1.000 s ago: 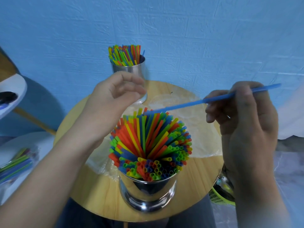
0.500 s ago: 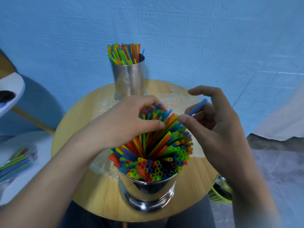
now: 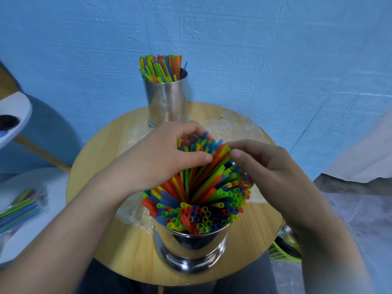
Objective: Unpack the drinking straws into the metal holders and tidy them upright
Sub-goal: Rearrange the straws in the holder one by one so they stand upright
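Note:
A shiny metal holder [image 3: 191,249] stands at the near edge of the round wooden table [image 3: 93,166], packed with coloured straws [image 3: 203,200] that fan out and lean away from me. My left hand [image 3: 157,160] grips the far left part of this bundle, thumb laid across the straws. My right hand [image 3: 267,166] comes in from the right, and its thumb and forefinger pinch straw tips at the top of the bundle. A second metal holder [image 3: 167,102] with upright straws [image 3: 161,68] stands at the table's far edge.
Crumpled clear wrapping [image 3: 231,126] lies on the table behind the near holder. A packet of straws [image 3: 19,211] rests on a white stool at the left. A green basket [image 3: 284,251] sits below the table at the right. A blue wall stands close behind.
My right hand brought a single blue straw into the near bundle; it no longer sticks out. My left hand came down and closed round the far side of the straws.

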`<action>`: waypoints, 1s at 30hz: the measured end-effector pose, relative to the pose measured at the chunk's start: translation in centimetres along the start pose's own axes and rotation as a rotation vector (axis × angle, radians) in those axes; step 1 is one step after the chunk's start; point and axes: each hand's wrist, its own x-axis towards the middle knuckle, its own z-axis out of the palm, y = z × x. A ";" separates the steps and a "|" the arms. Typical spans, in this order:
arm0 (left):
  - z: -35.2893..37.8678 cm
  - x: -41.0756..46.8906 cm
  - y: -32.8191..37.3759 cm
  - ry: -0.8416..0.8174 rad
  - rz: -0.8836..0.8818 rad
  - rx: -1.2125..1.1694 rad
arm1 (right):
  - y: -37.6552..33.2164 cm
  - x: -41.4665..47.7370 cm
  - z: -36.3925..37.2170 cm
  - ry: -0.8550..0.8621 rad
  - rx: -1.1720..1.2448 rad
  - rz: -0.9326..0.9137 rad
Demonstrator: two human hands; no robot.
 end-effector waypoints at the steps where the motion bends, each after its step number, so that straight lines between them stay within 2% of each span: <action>1: 0.0 0.0 -0.1 0.009 0.000 0.007 | 0.1 0.0 -0.1 0.000 0.015 0.009; 17: 0.2 0.0 0.0 0.050 0.060 0.072 | 0.1 0.5 0.4 0.138 0.124 -0.020; 30: 0.2 0.0 -0.3 0.055 0.060 0.083 | 0.3 0.3 0.3 0.154 0.124 -0.046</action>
